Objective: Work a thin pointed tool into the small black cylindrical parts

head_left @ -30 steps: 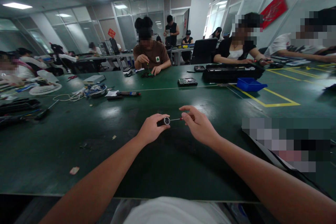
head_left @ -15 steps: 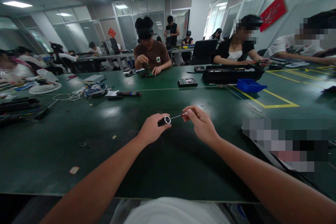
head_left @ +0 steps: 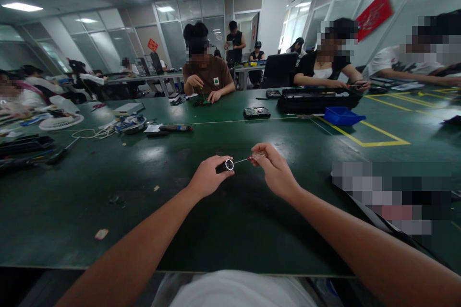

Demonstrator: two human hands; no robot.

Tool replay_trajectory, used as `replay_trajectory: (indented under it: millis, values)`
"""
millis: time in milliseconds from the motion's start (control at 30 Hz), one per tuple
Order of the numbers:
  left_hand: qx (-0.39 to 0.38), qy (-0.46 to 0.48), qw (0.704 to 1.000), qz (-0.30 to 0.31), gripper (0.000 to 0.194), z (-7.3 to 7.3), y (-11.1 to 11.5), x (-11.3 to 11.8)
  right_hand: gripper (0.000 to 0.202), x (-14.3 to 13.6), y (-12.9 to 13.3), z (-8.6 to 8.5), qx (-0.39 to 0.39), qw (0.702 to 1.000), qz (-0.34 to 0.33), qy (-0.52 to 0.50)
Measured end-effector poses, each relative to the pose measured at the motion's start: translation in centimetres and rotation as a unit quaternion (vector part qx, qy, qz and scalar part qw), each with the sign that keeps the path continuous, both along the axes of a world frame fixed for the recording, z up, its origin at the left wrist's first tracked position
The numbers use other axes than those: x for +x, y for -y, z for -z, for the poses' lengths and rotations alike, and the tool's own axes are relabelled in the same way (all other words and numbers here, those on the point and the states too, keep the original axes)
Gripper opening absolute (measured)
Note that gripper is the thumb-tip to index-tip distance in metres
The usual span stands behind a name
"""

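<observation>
Above the green table, my left hand (head_left: 209, 176) is closed around a small black cylindrical part with a bright ring at its end (head_left: 229, 165). The ring end faces right and toward me; most of the body is hidden by my fingers. My right hand (head_left: 275, 169) grips the clear, red-collared handle of a thin screwdriver (head_left: 240, 160). Its shaft points left, and the tip is at the ringed end of the part. Whether the tip sits inside the ring or against its edge I cannot tell.
A green table (head_left: 230, 230) lies beneath my hands. Farther off are a hard drive (head_left: 257, 112), a blue tray (head_left: 343, 116), a long black housing (head_left: 319, 100) and a pen-like tool (head_left: 175, 128). A co-worker (head_left: 209, 74) sits opposite. Cables and a white fan grille (head_left: 61, 121) lie left.
My right-hand fingers have shifted on the screwdriver handle, so more of the clear handle shows. The left hand and the black part stay in nearly the same place.
</observation>
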State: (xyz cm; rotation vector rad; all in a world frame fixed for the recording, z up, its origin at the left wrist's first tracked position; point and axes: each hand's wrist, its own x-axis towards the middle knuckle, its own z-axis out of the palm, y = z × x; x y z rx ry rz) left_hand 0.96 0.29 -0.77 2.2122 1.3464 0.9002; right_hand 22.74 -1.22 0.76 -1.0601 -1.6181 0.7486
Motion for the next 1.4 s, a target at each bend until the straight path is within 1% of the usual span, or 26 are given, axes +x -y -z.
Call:
replay_trajectory:
  millis: [167, 233, 367, 467, 500, 533, 600, 633, 667, 800, 933, 1033, 1200, 1400]
  values:
    - [0.007, -0.006, 1.000, 0.001, 0.038, 0.2, -0.2, 0.0, 0.020, 0.0, 0.0, -0.1, -0.011, 0.997, 0.026, 0.067]
    - [0.007, -0.006, 1.000, -0.001, 0.038, 0.2, -0.2, 0.0, 0.018, 0.0, 0.0, 0.0, -0.010, 0.998, 0.031, 0.057]
    - [0.006, -0.011, 1.000, -0.009, 0.037, 0.1, -0.1, 0.0, 0.018, -0.3, 0.0, -0.2, -0.023, 0.999, 0.017, -0.025]
    - [0.021, -0.022, 1.000, -0.009, 0.037, -0.2, 0.1, 0.1, 0.021, -0.5, -0.5, -0.2, -0.073, 0.990, -0.003, -0.120]
    - [0.037, -0.030, 0.999, -0.002, 0.037, -0.3, 0.2, 0.1, 0.021, -0.4, -0.8, -0.1, -0.108, 0.980, -0.001, -0.169]
    - [0.055, -0.040, 0.998, 0.008, 0.038, -0.4, 0.2, 0.1, 0.022, -0.4, -1.1, 0.1, -0.158, 0.962, 0.010, -0.221]
    - [0.073, -0.058, 0.995, 0.027, 0.038, -0.6, 0.2, 0.2, 0.021, -0.2, -1.8, 0.6, -0.237, 0.931, 0.011, -0.278]
    - [0.068, -0.065, 0.995, 0.032, 0.037, -0.6, 0.2, 0.2, 0.021, 0.0, -2.0, 0.9, -0.250, 0.925, 0.014, -0.286]
    - [0.055, -0.072, 0.995, 0.033, 0.037, -0.5, 0.1, 0.2, 0.020, 0.1, -2.2, 1.1, -0.249, 0.927, 0.021, -0.281]
    - [0.005, -0.082, 0.996, 0.025, 0.036, -0.3, -0.1, 0.1, 0.021, 0.2, -2.3, 1.4, -0.177, 0.959, 0.036, -0.217]
    - [0.002, -0.076, 0.997, 0.010, 0.039, -0.4, 0.1, 0.2, 0.023, 0.0, -1.7, 1.0, -0.113, 0.979, 0.047, -0.161]
    - [0.005, -0.076, 0.997, 0.010, 0.039, -0.4, 0.1, 0.3, 0.024, -0.1, -1.2, 0.7, -0.063, 0.992, 0.039, -0.105]
    - [-0.002, -0.079, 0.997, 0.008, 0.041, -0.1, -0.1, 0.2, 0.022, -0.2, -0.4, 0.4, -0.010, 0.999, 0.049, 0.003]
    - [-0.003, -0.090, 0.996, 0.010, 0.043, 0.3, -0.2, 0.1, 0.020, -0.4, 0.3, 0.1, 0.030, 0.995, 0.060, 0.080]
